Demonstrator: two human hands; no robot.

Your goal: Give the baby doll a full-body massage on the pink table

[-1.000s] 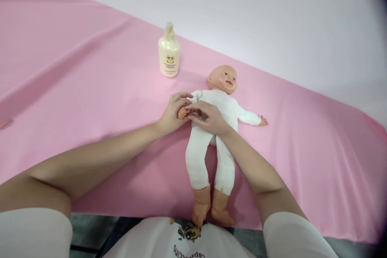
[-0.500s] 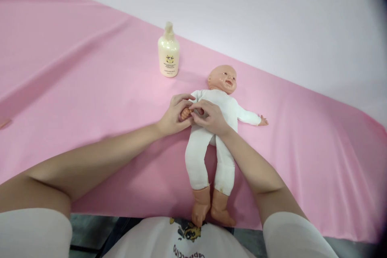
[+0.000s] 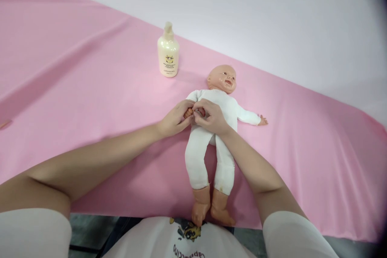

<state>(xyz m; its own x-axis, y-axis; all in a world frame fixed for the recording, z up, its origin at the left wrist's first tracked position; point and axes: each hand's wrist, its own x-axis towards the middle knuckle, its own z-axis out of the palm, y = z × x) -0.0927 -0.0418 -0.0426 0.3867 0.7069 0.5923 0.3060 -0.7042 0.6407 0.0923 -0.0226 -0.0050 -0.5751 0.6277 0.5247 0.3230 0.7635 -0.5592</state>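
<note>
We take the doll (image 3: 227, 109) as our landmark. It lies on its back on the pink cloth (image 3: 99, 88) that covers the surface, head (image 3: 222, 78) toward the far edge, feet (image 3: 201, 203) at the near one. The far edge slants down from left to right, passing a little beyond the doll's head, so the cloth is narrow there; to the doll's left it spreads broadly, with a long soft fold, and to the doll's right it runs on past the outstretched arm (image 3: 249, 117). A cream pump bottle (image 3: 168, 59) stands upright to the left of the doll's head, apart from it.

The doll's other arm meets both hands at the left side of its body. We see the left hand (image 3: 178, 117) wrapped around the doll's small fist (image 3: 188, 113). The grip of the right hand (image 3: 211, 116), lying over the doll's belly, is narrow: thumb and fingertips come together right beside that fist. We cannot tell whether they pinch anything.

Fingers cover the doll's wrist and most of its fist. Far left of the doll, a small tan thing (image 3: 4, 124) is cut off, too little to name. Below the doll's feet, the lettering on the white shirt (image 3: 163, 244) is cut off too.
</note>
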